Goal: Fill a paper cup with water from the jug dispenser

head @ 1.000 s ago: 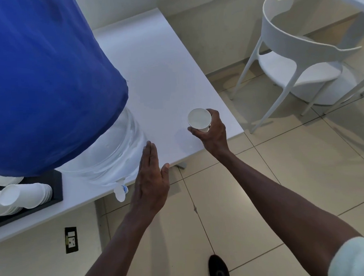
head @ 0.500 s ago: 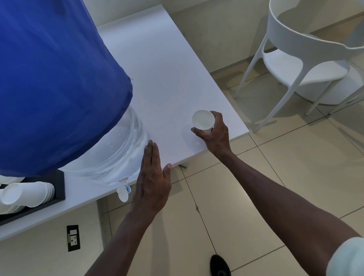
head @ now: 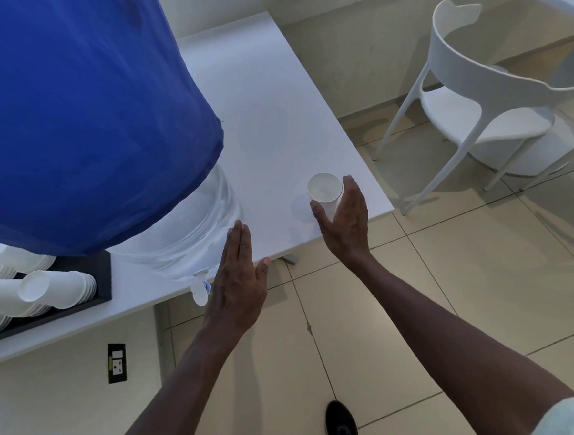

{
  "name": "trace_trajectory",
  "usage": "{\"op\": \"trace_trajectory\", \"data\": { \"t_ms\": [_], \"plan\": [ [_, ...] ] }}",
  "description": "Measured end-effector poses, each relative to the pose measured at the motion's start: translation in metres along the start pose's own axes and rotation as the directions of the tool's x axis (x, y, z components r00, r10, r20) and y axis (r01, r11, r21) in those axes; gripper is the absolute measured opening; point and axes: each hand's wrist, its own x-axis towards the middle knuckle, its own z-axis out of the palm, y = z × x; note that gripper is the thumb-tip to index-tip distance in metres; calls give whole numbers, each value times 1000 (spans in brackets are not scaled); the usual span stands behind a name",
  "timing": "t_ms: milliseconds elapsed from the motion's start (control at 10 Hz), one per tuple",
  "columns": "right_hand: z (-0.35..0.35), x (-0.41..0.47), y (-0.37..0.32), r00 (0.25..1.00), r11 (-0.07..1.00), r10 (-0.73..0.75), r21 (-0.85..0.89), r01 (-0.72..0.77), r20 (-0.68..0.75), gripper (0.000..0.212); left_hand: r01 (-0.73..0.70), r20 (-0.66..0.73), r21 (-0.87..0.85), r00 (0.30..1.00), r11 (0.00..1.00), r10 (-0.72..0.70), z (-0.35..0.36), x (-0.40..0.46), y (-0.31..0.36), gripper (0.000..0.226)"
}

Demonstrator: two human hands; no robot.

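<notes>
A white paper cup [head: 324, 189] stands upright on the white table [head: 271, 100] near its front right corner. My right hand [head: 346, 223] is spread around the cup's near side, thumb left and fingers right, no longer clasping it. The jug dispenser is a clear water jug [head: 192, 230] under a blue cover [head: 71, 113], with a small white tap [head: 200, 291] jutting over the table's front edge. My left hand [head: 239, 284] is flat, fingers together, over the table edge just right of the tap and holds nothing. Whether the cup holds water cannot be told.
A black tray [head: 104, 279] with several stacks of paper cups [head: 54, 288] lies at the left of the table. A white chair [head: 472, 81] stands on the tiled floor to the right. A wall socket [head: 117, 362] sits below the table.
My right hand has set the cup down on the table and opened its fingers around it. My left hand has stayed beside the tap.
</notes>
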Motion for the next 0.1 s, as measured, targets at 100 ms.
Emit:
{"op": "trace_trajectory", "data": {
  "t_ms": [100],
  "plan": [
    [-7, -12, -6, 999, 995, -24, -100, 27, 30, 84, -4, 8, -15, 1000, 1000, 4, -6, -3, 6, 69]
  ]
}}
